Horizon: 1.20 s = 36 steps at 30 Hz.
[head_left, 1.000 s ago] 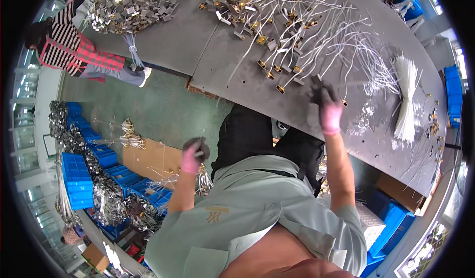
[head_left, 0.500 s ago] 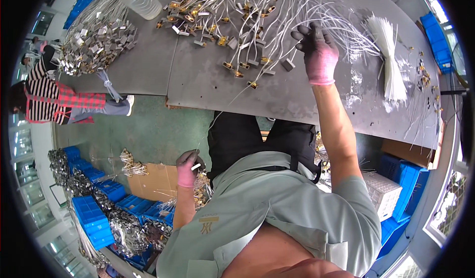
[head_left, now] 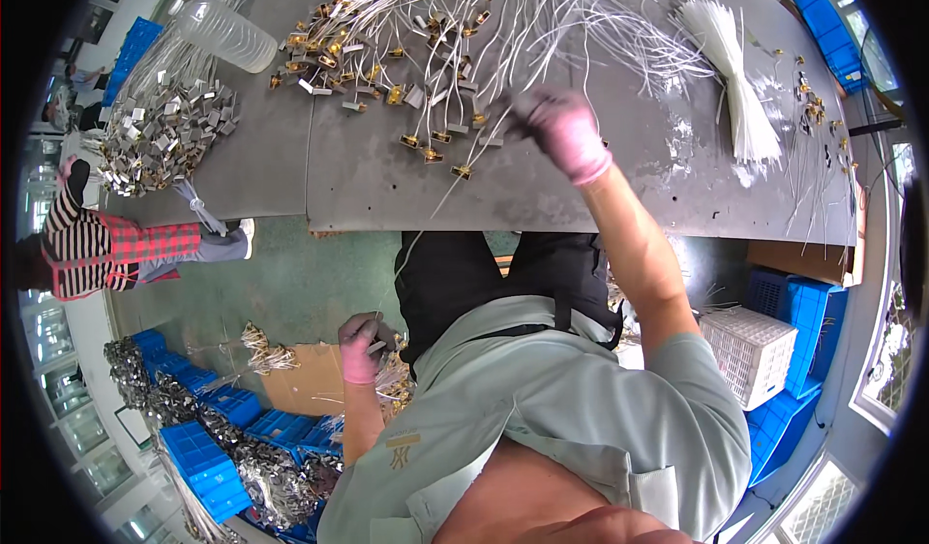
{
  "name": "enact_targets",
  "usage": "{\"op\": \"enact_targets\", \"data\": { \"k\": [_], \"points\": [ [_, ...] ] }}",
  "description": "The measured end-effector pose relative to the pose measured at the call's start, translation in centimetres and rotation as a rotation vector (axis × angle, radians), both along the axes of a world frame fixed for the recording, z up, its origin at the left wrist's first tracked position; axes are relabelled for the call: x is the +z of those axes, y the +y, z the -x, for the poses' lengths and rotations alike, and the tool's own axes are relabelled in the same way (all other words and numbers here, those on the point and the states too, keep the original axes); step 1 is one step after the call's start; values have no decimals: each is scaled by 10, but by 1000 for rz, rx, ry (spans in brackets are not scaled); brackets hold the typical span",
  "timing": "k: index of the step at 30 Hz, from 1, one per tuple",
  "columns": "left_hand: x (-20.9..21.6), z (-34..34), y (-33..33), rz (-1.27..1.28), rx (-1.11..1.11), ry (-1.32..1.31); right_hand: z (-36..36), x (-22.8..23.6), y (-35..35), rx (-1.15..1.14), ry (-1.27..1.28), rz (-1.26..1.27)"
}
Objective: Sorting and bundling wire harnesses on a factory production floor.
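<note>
Low on the left, away from the table, my left hand (head_left: 360, 350) in a dark-palmed pink glove is closed on a small pale rectangular piece (head_left: 376, 347). A thin white wire (head_left: 414, 246) runs from near that hand up to the table's front edge, toward a brass-coloured part (head_left: 462, 171). Over the table, my right hand (head_left: 561, 130) wears the same kind of glove. Motion smears its fingers, so whether they grip anything is hidden. It is nearest to the white wires tipped with brass-coloured parts and grey blocks (head_left: 411, 96).
A clear plastic bottle (head_left: 227, 36) lies beside a heap of grey-ended wires (head_left: 169, 137). A tied white wire bundle (head_left: 740, 89) rests on the right. Blue crates (head_left: 203, 467) stand lower left, a white crate (head_left: 750, 355) lower right. Another person (head_left: 116, 244) is at far left.
My right hand has moved left and toward the table's front edge, from the white wires toward the brass-coloured parts. My left hand stays low, still closed. The whole view has shifted slightly.
</note>
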<state>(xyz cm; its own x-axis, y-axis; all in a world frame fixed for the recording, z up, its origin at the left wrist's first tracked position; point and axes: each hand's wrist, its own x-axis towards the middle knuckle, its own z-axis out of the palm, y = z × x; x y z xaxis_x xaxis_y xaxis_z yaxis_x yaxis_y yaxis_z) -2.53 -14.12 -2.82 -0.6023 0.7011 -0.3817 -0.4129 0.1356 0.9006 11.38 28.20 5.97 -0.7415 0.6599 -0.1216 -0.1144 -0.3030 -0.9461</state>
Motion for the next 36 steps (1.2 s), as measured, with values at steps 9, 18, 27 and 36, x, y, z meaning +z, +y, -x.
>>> {"op": "enact_targets", "data": {
  "k": [9, 18, 27, 36],
  "points": [
    [44, -3, 78, -8, -110, 144, 8, 18, -8, 141, -179, -202],
    [-9, 40, 191, -173, -207, 450, 47, 6, -67, 282, -197, -82],
    [54, 16, 283, -517, -176, -597, 37, 31, 11, 53, -193, -262],
    [65, 11, 291, -504, -111, -450, 28, 24, -5, 48, -106, -336]
  ]
}}
